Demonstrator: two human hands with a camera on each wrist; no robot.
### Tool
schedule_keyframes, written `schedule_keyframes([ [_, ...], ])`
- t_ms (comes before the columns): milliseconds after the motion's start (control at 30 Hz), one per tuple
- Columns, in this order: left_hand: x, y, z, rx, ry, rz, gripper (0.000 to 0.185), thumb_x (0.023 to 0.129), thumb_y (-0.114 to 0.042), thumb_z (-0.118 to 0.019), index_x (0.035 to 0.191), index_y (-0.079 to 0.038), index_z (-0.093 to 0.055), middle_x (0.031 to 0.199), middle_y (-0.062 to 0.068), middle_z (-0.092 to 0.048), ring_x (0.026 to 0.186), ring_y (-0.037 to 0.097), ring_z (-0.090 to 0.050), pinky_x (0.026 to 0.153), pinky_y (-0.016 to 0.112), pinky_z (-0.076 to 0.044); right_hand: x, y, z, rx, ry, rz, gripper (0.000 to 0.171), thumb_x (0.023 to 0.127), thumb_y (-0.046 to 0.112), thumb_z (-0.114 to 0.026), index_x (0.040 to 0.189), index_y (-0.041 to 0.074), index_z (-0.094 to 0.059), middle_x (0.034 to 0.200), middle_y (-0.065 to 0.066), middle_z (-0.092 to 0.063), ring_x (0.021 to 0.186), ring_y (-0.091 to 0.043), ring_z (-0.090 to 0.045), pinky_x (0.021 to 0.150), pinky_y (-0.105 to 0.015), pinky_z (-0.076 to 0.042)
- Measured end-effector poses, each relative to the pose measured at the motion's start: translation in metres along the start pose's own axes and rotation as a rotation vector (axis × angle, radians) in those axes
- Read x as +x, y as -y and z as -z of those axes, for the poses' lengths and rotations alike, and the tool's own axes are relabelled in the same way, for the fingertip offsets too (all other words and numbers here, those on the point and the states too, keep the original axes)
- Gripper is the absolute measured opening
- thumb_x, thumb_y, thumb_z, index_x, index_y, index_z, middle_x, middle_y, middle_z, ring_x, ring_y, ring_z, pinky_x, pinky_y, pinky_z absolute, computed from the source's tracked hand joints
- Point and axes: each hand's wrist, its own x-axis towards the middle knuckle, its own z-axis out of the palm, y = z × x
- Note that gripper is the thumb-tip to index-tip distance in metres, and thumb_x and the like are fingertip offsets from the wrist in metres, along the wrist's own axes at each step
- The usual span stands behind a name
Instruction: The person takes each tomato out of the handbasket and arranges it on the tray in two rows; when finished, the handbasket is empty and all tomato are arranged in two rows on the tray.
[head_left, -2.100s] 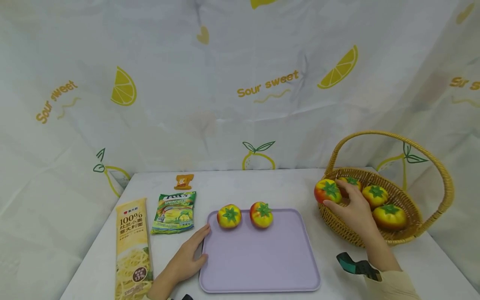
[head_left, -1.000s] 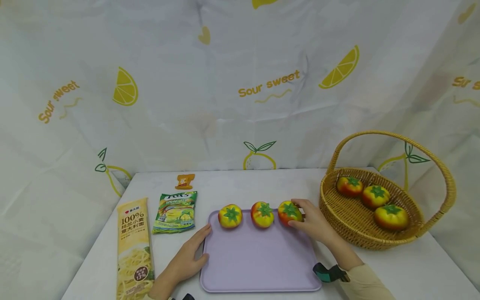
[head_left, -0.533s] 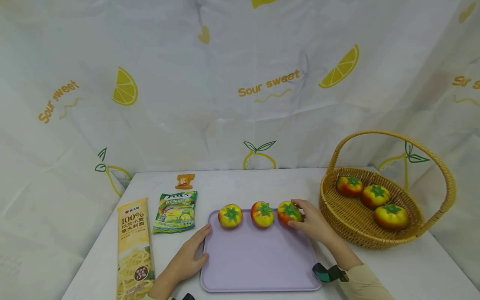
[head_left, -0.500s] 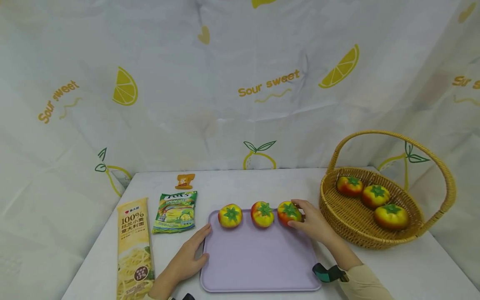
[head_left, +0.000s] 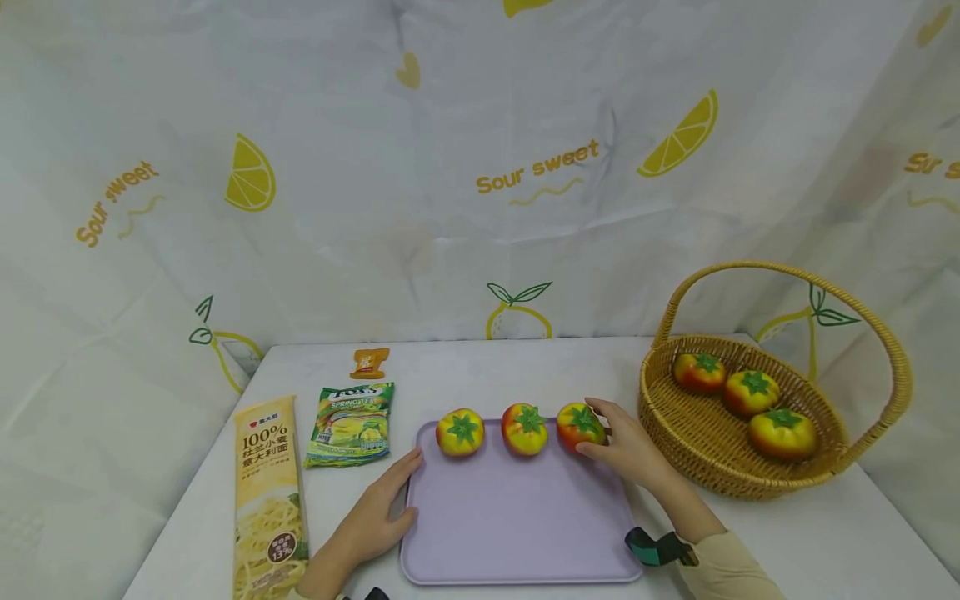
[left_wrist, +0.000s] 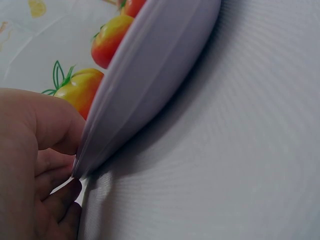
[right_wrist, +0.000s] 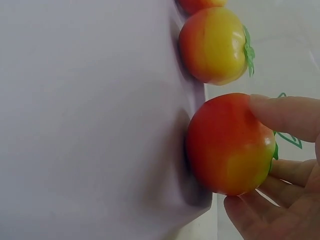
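Three red-and-yellow toy tomatoes with green leaf tops sit along the far edge of a lilac tray point(head_left: 517, 525): a left one point(head_left: 461, 432), a middle one point(head_left: 524, 429) and a right one point(head_left: 580, 427). My right hand point(head_left: 628, 443) holds the right tomato between thumb and fingers at the tray's far right corner; the right wrist view shows the thumb point(right_wrist: 287, 115) on its side. My left hand point(head_left: 377, 517) touches the tray's left rim with loosely extended fingers. In the left wrist view, that hand point(left_wrist: 40, 135) is against the rim point(left_wrist: 97, 107).
A wicker basket point(head_left: 675, 433) with a tall handle stands at the right, three more tomatoes point(head_left: 752, 392) inside. On the left lie a noodle packet point(head_left: 268, 492), a green candy bag point(head_left: 350, 425) and a small orange wrapped snack point(head_left: 370, 363). A printed curtain point(head_left: 420, 275) hangs behind the table.
My right hand has carried a tomato from the basket leftward to the tray's far right corner. Over the last second it has hardly moved. The left hand stays at the rim.
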Motion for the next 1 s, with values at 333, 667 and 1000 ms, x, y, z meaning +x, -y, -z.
schedule_keyframes([
  [333, 0.001, -0.001, 0.001, -0.010, 0.011, 0.009, 0.068, 0.079, -0.013, -0.063, 0.143, -0.007, -0.042, 0.152, 0.003, -0.037, 0.139, 0.020, -0.035, 0.113, 0.044, -0.033, -0.002, -0.001, 0.002, -0.004, 0.006, -0.024, 0.074, 0.081, 0.021, -0.073, 0.139, -0.005, -0.037, 0.138, -0.031, -0.043, 0.122, -0.047, -0.047, 0.098, -0.058, -0.046],
  [667, 0.001, -0.001, -0.001, 0.011, -0.025, -0.027, 0.067, 0.077, -0.010, -0.063, 0.141, -0.004, -0.044, 0.149, 0.007, -0.040, 0.136, 0.025, -0.040, 0.111, 0.046, -0.035, -0.015, 0.006, 0.022, 0.006, -0.034, -0.028, 0.074, 0.082, 0.021, -0.072, 0.142, -0.001, -0.035, 0.141, -0.030, -0.040, 0.119, -0.051, -0.049, 0.095, -0.058, -0.048],
  [1000, 0.000, -0.002, 0.001, -0.004, -0.013, -0.018, 0.067, 0.078, -0.012, -0.063, 0.141, -0.006, -0.043, 0.150, 0.005, -0.039, 0.137, 0.023, -0.038, 0.111, 0.045, -0.035, -0.040, 0.004, 0.070, -0.038, -0.185, 0.012, 0.070, 0.085, 0.029, -0.069, 0.141, 0.000, -0.037, 0.140, -0.025, -0.043, 0.123, -0.045, -0.046, 0.099, -0.050, -0.044],
])
